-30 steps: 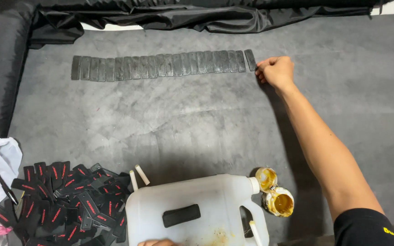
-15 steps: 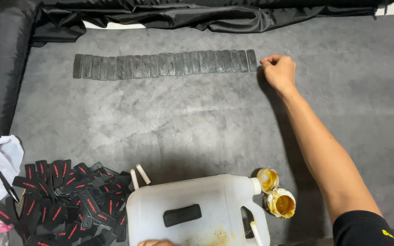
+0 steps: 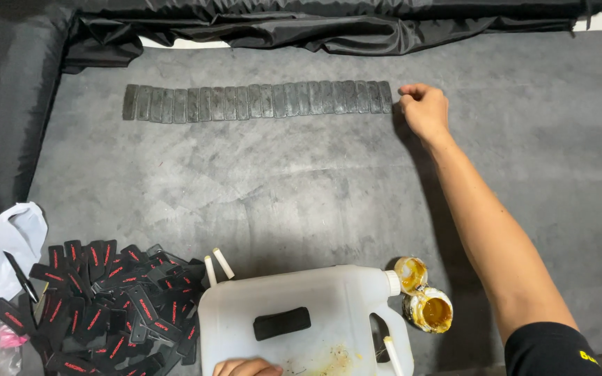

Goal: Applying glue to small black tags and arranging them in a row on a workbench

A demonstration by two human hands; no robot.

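A long row of several dark flat tabs (image 3: 259, 102) lies side by side on the grey felt mat (image 3: 301, 188). My right hand (image 3: 423, 108) rests at the row's right end, fingers curled shut, fingertips just beside the last tab (image 3: 385, 97). Nothing shows in its grip. My left hand (image 3: 247, 367) peeks in at the bottom edge, lying on a white plastic jug (image 3: 301, 327) turned on its side. Only the knuckles show. A small black tab (image 3: 281, 323) lies on the jug's flat face, just above that hand.
A heap of black tabs with red marks (image 3: 99, 306) sits at the lower left, beside a white plastic bag (image 3: 15, 237). Two open glue pots (image 3: 426, 303) stand right of the jug. Two white sticks (image 3: 216, 267) lean at its top. Black cloth (image 3: 315, 28) borders the back.
My right hand stays at the row's right end, shifting only slightly. The left hand has not moved.
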